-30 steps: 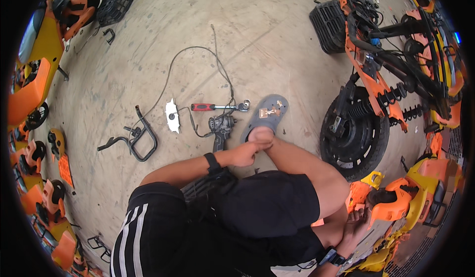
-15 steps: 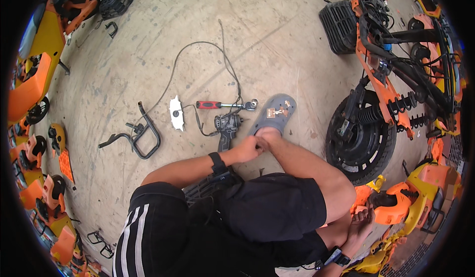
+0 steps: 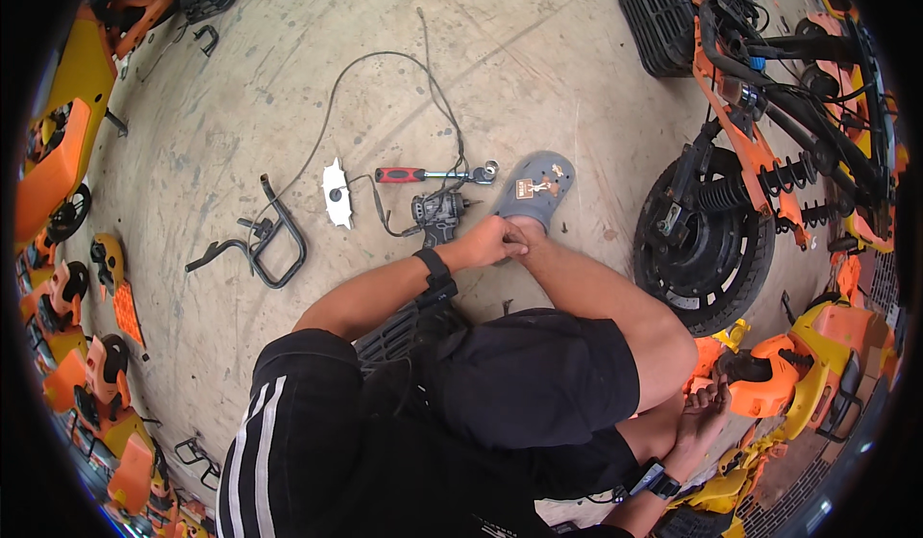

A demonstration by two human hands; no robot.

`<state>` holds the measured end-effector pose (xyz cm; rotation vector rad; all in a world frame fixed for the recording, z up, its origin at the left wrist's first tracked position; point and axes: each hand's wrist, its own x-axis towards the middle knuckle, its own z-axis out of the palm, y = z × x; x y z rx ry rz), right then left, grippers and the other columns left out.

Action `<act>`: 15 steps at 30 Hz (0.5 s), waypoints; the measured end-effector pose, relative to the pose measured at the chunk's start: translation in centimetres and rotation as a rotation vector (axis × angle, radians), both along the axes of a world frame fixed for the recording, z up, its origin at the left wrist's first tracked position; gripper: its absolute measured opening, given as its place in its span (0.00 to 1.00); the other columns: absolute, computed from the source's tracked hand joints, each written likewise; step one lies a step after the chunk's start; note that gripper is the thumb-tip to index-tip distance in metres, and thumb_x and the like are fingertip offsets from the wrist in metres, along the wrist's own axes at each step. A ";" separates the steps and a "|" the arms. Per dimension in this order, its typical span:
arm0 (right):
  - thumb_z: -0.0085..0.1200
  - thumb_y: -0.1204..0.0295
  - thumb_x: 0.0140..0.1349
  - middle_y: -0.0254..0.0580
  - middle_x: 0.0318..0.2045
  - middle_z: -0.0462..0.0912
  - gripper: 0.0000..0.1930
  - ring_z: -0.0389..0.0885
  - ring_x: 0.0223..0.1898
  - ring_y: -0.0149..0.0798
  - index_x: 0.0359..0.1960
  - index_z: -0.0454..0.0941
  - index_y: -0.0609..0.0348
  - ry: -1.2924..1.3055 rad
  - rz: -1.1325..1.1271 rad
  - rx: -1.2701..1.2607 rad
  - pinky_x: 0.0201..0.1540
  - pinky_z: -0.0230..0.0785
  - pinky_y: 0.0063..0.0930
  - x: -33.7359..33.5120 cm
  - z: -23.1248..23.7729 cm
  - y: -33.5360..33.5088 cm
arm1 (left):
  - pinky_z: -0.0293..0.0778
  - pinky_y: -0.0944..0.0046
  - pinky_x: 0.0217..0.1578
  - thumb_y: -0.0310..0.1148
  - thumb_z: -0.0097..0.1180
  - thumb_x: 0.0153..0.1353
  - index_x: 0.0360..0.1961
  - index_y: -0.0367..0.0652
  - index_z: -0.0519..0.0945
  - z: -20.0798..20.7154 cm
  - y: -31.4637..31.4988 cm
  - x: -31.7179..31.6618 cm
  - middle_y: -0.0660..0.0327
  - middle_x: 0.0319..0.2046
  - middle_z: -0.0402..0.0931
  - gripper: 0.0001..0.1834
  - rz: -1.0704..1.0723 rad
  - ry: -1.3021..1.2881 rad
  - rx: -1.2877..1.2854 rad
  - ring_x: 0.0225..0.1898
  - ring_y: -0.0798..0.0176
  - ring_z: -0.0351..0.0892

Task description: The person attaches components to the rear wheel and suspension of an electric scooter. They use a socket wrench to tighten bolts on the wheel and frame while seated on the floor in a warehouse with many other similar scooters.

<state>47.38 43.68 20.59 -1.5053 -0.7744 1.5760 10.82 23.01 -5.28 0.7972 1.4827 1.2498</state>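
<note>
My left hand (image 3: 488, 243) rests at the lower shin of my bent leg, just above the grey clog (image 3: 535, 192). Its fingers are pressed together against the skin; anything between them is too small to make out. Beyond my raised knee, my right hand (image 3: 703, 417) shows its fingers loosely spread, with nothing visible in them. A black power tool (image 3: 437, 213) lies on the floor close to my left hand. Past it lies a ratchet wrench (image 3: 401, 175) with a red and black handle. A white toothed plate (image 3: 336, 193) sits to their left.
A bent black tube frame (image 3: 300, 247) lies on the left, with a thin cable (image 3: 334, 96) looping past it. At right stands a partly stripped orange vehicle frame (image 3: 735, 163) with a black wheel (image 3: 707, 250). Orange and yellow body parts (image 3: 817, 365) crowd both sides.
My view has tilted slightly, so the floor things appear higher. My left hand stays at the lower shin with small finger movement. My right hand has hardly moved.
</note>
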 end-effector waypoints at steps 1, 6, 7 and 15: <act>0.46 0.67 0.65 0.29 0.22 0.68 0.14 0.61 0.20 0.24 0.47 0.73 0.60 0.006 0.005 -0.001 0.22 0.54 0.18 0.2 -0.1 0.1 | 0.74 0.63 0.35 0.30 0.61 0.53 0.33 0.37 0.83 0.3 -0.1 0.0 0.52 0.27 0.81 0.08 0.001 0.000 0.000 0.29 0.57 0.80; 0.47 0.66 0.65 0.29 0.23 0.68 0.13 0.61 0.20 0.24 0.47 0.72 0.59 0.007 0.020 0.006 0.23 0.55 0.18 1.0 -0.2 0.2 | 0.75 0.64 0.38 0.27 0.59 0.54 0.34 0.35 0.82 1.0 -1.3 1.0 0.52 0.32 0.81 0.07 -0.016 0.198 0.074 0.33 0.57 0.81; 0.46 0.66 0.65 0.29 0.23 0.68 0.14 0.61 0.20 0.24 0.48 0.72 0.59 0.003 0.034 0.005 0.23 0.55 0.18 1.2 -0.3 0.3 | 0.75 0.64 0.38 0.27 0.59 0.54 0.34 0.35 0.82 1.1 -1.5 1.3 0.52 0.32 0.81 0.07 -0.015 0.199 0.074 0.33 0.57 0.81; 0.46 0.66 0.65 0.29 0.24 0.68 0.14 0.61 0.21 0.24 0.49 0.71 0.60 0.031 0.059 0.003 0.23 0.56 0.18 2.6 -0.7 0.5 | 0.75 0.56 0.37 0.27 0.55 0.55 0.46 0.38 0.75 -0.3 -1.8 1.2 0.49 0.32 0.79 0.16 0.000 0.299 -0.055 0.36 0.47 0.79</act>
